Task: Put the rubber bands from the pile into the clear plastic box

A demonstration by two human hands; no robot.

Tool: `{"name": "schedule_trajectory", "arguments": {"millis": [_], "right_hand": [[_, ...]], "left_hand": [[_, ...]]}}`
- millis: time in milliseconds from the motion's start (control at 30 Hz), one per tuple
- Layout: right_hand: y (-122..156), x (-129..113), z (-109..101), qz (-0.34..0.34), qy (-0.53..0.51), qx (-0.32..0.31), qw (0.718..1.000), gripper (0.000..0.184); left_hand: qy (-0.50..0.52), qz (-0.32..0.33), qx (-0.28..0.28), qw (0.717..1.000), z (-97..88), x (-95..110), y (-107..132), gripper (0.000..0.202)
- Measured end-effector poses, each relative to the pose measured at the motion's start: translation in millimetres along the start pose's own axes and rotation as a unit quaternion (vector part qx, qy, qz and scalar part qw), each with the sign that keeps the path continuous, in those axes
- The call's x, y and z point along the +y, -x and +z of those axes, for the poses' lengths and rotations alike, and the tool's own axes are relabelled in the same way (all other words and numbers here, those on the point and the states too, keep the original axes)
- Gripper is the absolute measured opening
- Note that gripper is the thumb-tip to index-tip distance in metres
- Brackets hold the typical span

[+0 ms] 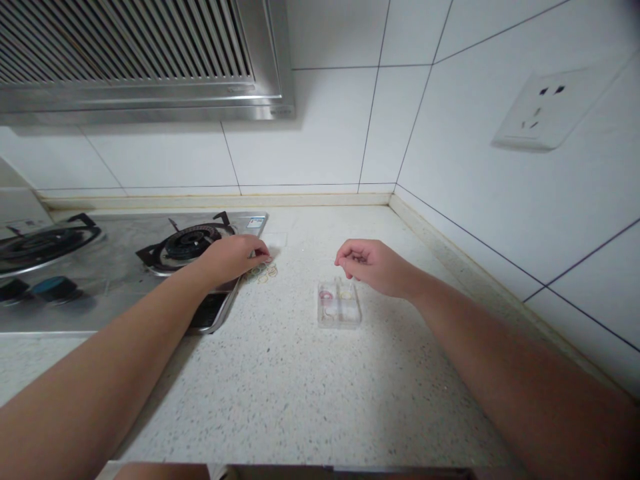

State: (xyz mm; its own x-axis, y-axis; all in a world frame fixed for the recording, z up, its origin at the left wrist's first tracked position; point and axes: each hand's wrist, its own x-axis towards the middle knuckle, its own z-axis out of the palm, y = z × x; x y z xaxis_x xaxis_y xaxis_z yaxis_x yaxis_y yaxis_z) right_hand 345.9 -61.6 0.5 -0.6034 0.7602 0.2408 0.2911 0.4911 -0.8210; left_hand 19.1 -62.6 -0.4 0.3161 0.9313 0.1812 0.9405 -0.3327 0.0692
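Note:
On the speckled countertop lies a small loose pile of thin pale bands [261, 272], which look like small elastic hair ties. My left hand [235, 257] is over the pile, thumb and fingertips pinched together at its far side on what seems to be one band. A clear plastic compartment box [339, 323] stands to the right of the pile. Inside it, a pinkish-red band [326, 296] is in the back left compartment, and a yellowish band [346, 294] lies at the back right. My right hand [371, 265] hovers just behind the box, fingers curled into a pinch; what they hold cannot be made out.
A gas stove [120, 267] with burners and knobs [55, 288] fills the left side, its edge close to my left hand. Above hangs a range hood [270, 93]. White tiled walls meet at the back right, with a power socket [545, 110]. Countertop [300, 393] extends towards me.

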Motion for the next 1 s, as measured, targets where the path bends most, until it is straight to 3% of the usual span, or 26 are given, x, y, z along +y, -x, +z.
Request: {"name": "schedule_trajectory", "arguments": {"millis": [733, 1000], "right_hand": [[0.5, 0.0, 1.2, 0.004, 0.038, -0.008, 0.999, 0.014], [0.1, 1.8, 1.2, -0.003, 0.037, -0.010, 0.999, 0.015]], "left_hand": [[-0.040, 0.015, -0.012, 0.999, 13.1, -4.2, -2.2, 0.027], [-0.016, 0.013, 0.042, 0.999, 6.0, 13.1, 0.3, 0.024]]}}
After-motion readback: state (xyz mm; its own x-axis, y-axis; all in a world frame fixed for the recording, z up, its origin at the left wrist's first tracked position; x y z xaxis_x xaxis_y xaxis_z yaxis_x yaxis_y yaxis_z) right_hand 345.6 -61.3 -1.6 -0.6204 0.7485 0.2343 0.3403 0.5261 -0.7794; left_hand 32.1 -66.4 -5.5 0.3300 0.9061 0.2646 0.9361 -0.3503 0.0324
